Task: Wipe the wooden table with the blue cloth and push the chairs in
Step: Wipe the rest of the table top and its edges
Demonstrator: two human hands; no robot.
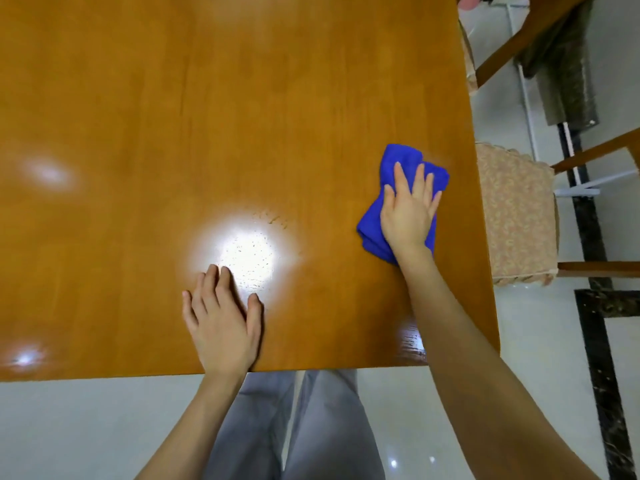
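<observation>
Two bare hands are on the glossy orange-brown wooden desk point(207, 116), both flat. The right hand point(410, 209) lies palm down on the crumpled bright blue microfibre cloth point(401, 157), fingers straight and slightly spread, pressing it onto the desk and not curled round it. The cloth is bunched, not laid flat. It sits near the desk's right edge, well in from the near edge, and blue shows beyond the fingertips and on the left side of the palm.

The left hand point(223, 323) rests palm down on bare wood close to the near edge, fingers straight and together, thumb out to the side, holding nothing. Just past its fingertips is a bright white glare patch point(247, 252) with small dark specks or streaks in it. Smaller glare spots show on the left part of the desk and near the right forearm.

The person stands at the near edge in grey trousers point(263, 427). At the desk's right side stands a wooden chair with a beige patterned seat cushion point(516, 209). Its seat is just beside the desk edge and mostly out in the open; whether any of it is under the top cannot be told. A second wooden-framed chair point(502, 53) stands further along the same side, at top right. The pale glossy tiled floor point(86, 427) has a dark marbled border strip point(602, 375) on the right.
</observation>
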